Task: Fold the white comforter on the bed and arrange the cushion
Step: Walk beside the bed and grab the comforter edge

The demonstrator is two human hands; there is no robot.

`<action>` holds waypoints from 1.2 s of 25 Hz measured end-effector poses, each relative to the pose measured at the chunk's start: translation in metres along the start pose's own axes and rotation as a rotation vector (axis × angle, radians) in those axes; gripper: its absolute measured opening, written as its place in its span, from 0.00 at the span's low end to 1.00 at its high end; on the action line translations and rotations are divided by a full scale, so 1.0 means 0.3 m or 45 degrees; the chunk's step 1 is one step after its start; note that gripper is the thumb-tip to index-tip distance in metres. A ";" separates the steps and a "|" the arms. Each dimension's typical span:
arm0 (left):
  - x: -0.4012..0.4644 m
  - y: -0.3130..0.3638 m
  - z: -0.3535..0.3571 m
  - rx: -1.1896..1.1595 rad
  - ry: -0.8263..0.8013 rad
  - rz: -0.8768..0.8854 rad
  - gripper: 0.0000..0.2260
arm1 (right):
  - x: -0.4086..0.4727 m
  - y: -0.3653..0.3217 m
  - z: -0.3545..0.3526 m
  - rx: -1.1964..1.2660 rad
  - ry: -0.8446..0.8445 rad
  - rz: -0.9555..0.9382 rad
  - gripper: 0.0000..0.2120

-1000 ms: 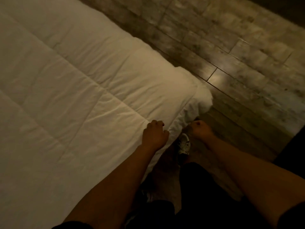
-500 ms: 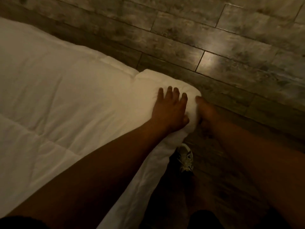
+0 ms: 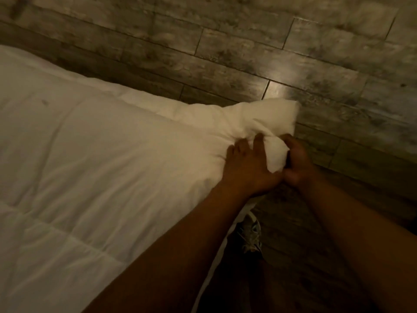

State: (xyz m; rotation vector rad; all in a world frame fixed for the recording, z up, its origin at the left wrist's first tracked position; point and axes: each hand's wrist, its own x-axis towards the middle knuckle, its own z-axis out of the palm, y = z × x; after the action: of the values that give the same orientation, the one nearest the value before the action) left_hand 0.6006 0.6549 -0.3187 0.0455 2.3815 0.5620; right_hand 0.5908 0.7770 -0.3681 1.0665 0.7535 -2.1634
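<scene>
Both forearms extend from lower right toward frame centre. Left hand [image 3: 249, 168] and right hand [image 3: 296, 163] side by side, fingers curled, gripping.

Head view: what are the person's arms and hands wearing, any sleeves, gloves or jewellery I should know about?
Both forearms are bare as far as the frame shows; no sleeve edge is visible. The left hand and right hand wear no gloves, and no ring, watch or bracelet shows, though the light is dim. Below them, one light-coloured laced sneaker stands on the grey wood-plank floor.
</scene>
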 end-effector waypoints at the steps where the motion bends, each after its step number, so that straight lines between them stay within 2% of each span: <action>1: -0.016 -0.007 -0.023 -0.406 0.053 -0.085 0.39 | -0.038 -0.003 0.014 -0.036 -0.051 -0.039 0.24; 2: -0.034 -0.013 -0.070 -0.861 0.096 -0.216 0.35 | -0.081 -0.002 0.035 -0.073 -0.085 -0.076 0.25; 4: -0.069 -0.030 -0.204 -1.600 0.156 -0.465 0.38 | -0.164 0.019 0.080 -0.179 -0.096 -0.123 0.21; 5: -0.091 -0.053 -0.287 -1.814 0.069 -0.520 0.40 | -0.210 0.035 0.117 -0.321 -0.108 -0.125 0.23; 6: -0.128 -0.066 -0.373 -1.919 -0.006 -0.519 0.36 | -0.264 0.054 0.164 -0.559 -0.149 -0.128 0.26; 8: -0.189 -0.096 -0.520 -1.998 -0.068 -0.486 0.24 | -0.369 0.078 0.275 -1.170 -0.241 -0.148 0.26; 10: -0.278 -0.130 -0.631 -1.811 -0.048 -0.595 0.15 | -0.471 0.097 0.397 -1.620 -0.441 -0.184 0.22; 12: -0.390 -0.185 -0.736 -1.565 -0.023 -0.737 0.10 | -0.566 0.147 0.520 -1.891 -0.710 -0.249 0.22; 14: -0.455 -0.276 -0.810 -1.417 0.084 -0.826 0.09 | -0.624 0.222 0.609 -1.983 -0.878 -0.280 0.24; 16: -0.526 -0.410 -0.833 -1.254 0.276 -0.873 0.12 | -0.650 0.338 0.665 -1.961 -0.984 -0.265 0.27; 18: -0.628 -0.546 -0.797 -1.180 0.453 -0.787 0.02 | -0.676 0.468 0.688 -1.877 -0.990 -0.222 0.32; 19: -0.681 -0.626 -0.768 -1.201 0.533 -0.774 0.10 | -0.689 0.541 0.689 -1.844 -0.939 -0.182 0.35; 20: -0.752 -0.708 -0.730 -1.254 0.575 -0.786 0.16 | -0.708 0.613 0.687 -1.826 -0.883 -0.142 0.37; 22: -0.937 -0.839 -0.654 -1.515 0.707 -0.870 0.12 | -0.739 0.765 0.661 -1.882 -0.845 -0.119 0.43; 23: -1.037 -0.895 -0.614 -1.649 0.752 -0.912 0.16 | -0.750 0.847 0.642 -1.940 -0.869 -0.136 0.45; 25: -1.239 -0.983 -0.526 -1.794 0.807 -0.916 0.23 | -0.780 1.015 0.609 -2.020 -1.022 -0.163 0.48; 30: -1.792 -1.211 -0.316 -1.945 1.038 -0.920 0.21 | -0.893 1.507 0.582 -2.309 -1.408 -0.138 0.47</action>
State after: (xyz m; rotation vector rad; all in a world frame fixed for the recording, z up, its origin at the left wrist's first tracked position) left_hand 0.9956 0.1933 -0.0718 -1.8482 1.6905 2.0296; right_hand 0.9649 0.4282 -0.1559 -0.9834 1.4898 -0.9055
